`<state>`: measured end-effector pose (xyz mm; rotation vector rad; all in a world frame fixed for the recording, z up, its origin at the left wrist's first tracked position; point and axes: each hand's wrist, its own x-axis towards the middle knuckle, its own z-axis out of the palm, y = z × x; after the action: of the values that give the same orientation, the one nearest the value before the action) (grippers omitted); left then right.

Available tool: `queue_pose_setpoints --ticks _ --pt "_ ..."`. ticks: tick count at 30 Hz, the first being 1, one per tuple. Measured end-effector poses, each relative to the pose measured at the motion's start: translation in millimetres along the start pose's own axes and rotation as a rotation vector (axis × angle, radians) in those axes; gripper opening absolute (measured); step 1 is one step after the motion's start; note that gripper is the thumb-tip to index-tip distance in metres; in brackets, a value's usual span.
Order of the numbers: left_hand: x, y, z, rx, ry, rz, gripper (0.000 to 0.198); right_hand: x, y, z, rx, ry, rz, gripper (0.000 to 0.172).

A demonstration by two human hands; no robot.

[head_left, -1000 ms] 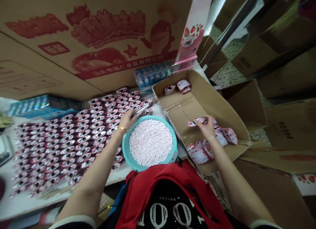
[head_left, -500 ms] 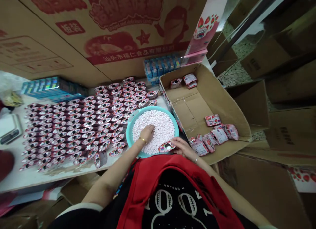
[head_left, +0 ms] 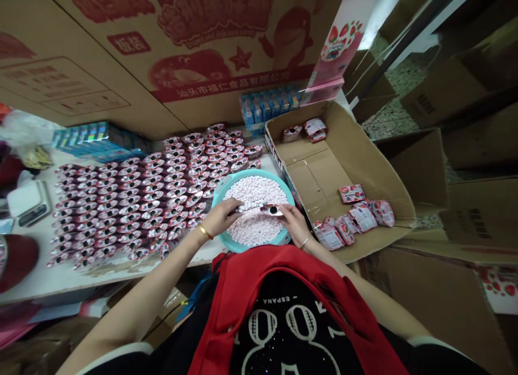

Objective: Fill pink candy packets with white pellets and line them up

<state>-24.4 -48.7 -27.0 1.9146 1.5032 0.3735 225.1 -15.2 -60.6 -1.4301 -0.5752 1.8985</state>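
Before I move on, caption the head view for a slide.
The right hand holds a packet over a bowl of pale candies, left hand close by.

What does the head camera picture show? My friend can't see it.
A person's right hand holds a small red-and-white packet over a turquoise basin of little white pieces, with the left hand at the basin's left side. Rows of similar packets crowd the table to the left; an open cardboard box on the right holds more packets.

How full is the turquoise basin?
Filled, but not to the brim: pale pieces spread across the basin, its rim showing above them. Depth unclear.
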Motion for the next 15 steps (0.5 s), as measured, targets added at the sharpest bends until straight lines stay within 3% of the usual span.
queue_pose_setpoints --ticks 5,10,15 --pt "2.1 34.6 -22.3 0.234 -0.144 -0.054 0.021 12.3 2.7 15.8 -0.066 0.011 -0.074 0.047" --pt "17.4 80.2 -22.0 0.579 -0.255 -0.23 0.02 13.6 7.8 19.6 -0.133 -0.005 -0.094 0.049" --pt "23.9 117.7 -23.5 0.726 -0.276 -0.214 0.028 16.6 11.4 16.0 -0.1 0.005 -0.081 0.052"
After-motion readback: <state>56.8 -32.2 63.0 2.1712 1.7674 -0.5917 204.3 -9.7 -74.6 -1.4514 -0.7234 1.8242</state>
